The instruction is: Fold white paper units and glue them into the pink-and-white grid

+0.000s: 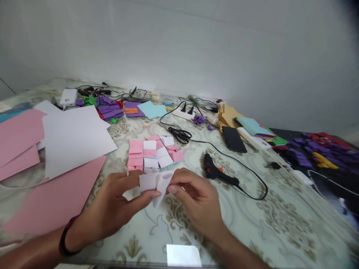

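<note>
A small folded white paper (pixel 150 181) is held up above the patterned table, one part of it bent over into a flap. My left hand (pixel 119 203) pinches it from the left, thumb in front near the fold. From the right, my right hand (pixel 196 198) grips the folded end between thumb and fingers. Just behind the hands lie pink folded pieces (pixel 136 147) and white ones (pixel 151 163) in rows. A white paper piece (pixel 183 256) rests at the table's front edge.
Large white (pixel 75 138) and pink sheets (pixel 64 198) cover the left. Black scissors (pixel 181 134) lie behind the folded pieces. A corded glue gun (pixel 220 172) and a phone (pixel 233 139) are to the right. Purple strips (pixel 109 108) and a power strip (pixel 183 112) sit farther back.
</note>
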`<state>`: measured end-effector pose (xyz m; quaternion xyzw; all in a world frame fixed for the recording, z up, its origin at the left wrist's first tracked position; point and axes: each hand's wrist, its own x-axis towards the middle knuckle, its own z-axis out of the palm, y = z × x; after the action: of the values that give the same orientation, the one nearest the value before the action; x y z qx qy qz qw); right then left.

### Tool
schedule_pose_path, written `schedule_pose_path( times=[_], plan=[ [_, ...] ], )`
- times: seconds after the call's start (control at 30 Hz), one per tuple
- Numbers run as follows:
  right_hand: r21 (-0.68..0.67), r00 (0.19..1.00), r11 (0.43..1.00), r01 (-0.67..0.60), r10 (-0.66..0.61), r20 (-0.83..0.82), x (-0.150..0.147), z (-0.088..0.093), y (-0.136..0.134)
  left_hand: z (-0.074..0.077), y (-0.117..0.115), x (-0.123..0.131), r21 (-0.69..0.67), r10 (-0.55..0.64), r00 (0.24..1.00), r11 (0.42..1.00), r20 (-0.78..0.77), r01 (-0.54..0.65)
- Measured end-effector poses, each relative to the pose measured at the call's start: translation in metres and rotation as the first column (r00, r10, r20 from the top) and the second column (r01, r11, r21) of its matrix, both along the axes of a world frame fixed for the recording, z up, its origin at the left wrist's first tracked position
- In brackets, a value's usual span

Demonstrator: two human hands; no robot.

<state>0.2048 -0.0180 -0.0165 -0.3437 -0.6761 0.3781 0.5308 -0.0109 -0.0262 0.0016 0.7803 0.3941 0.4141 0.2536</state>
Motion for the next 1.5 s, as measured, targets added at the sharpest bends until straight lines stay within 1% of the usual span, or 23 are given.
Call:
schedule_pose_path(
  times=[0.2,0.4,0.6,0.8,0.9,1.07,1.2,1.27,1.33,1.4,1.47,1.5],
  plan=[
    [-0.038,0.995,0.997,-0.066,0.062,-0.080,0.0010,0.0003,0.0012,-0.0008,0.0005,-0.0016,0.001,-0.037,0.999,0.999,0.033,0.037],
    [-0.097,0.985,0.987,-0.129,0.116,-0.129,-0.0008,0.0026,0.0006,0.0017,0.0006,-0.0014,-0.048,-0.099,0.994,0.994,0.035,0.101],
    [-0.149,0.979,0.977,-0.154,0.130,-0.160,-0.0012,0.0050,0.0021,0.0062,-0.0009,-0.0004,-0.067,-0.136,0.990,0.988,0.035,0.138],
    [-0.240,0.968,0.948,-0.211,0.168,-0.186,-0.0011,0.0039,0.0011,0.0079,-0.0013,0.0001,-0.099,-0.181,0.983,0.978,0.028,0.183],
    [-0.258,0.973,0.945,-0.199,0.158,-0.170,-0.0012,0.0026,0.0007,0.0065,-0.0017,-0.0002,-0.102,-0.159,0.987,0.982,-0.008,0.157],
    [-0.274,0.983,0.949,-0.155,0.121,-0.138,-0.0005,0.0000,0.0017,0.0066,-0.0026,0.0002,-0.090,-0.032,0.997,0.996,-0.071,0.025],
    [-0.251,0.988,0.959,-0.130,0.103,-0.117,-0.0005,0.0014,0.0014,0.0074,-0.0026,0.0005,-0.101,-0.035,0.998,0.994,-0.057,0.029],
    [-0.214,0.991,0.970,-0.114,0.096,-0.092,-0.0009,0.0032,0.0010,0.0057,-0.0024,0.0001,-0.069,-0.045,0.997,0.997,-0.059,0.041],
    [-0.160,0.994,0.982,-0.099,0.090,-0.064,-0.0016,0.0050,0.0008,0.0030,-0.0023,0.0000,0.021,-0.029,0.995,0.999,-0.095,0.032],
    [-0.101,0.995,0.991,-0.090,0.086,-0.042,-0.0024,0.0065,0.0008,0.0006,-0.0024,0.0011,0.137,0.011,0.992,0.991,-0.124,0.006],
    [-0.028,0.996,0.996,-0.087,0.086,-0.030,-0.0031,0.0075,0.0009,-0.0006,-0.0027,0.0035,0.217,0.032,0.993,0.976,-0.109,-0.008],
    [0.012,0.996,0.996,-0.088,0.088,-0.023,-0.0034,0.0078,0.0008,-0.0009,-0.0028,0.0048,0.235,0.024,0.995,0.972,-0.093,-0.002]
  ],
)
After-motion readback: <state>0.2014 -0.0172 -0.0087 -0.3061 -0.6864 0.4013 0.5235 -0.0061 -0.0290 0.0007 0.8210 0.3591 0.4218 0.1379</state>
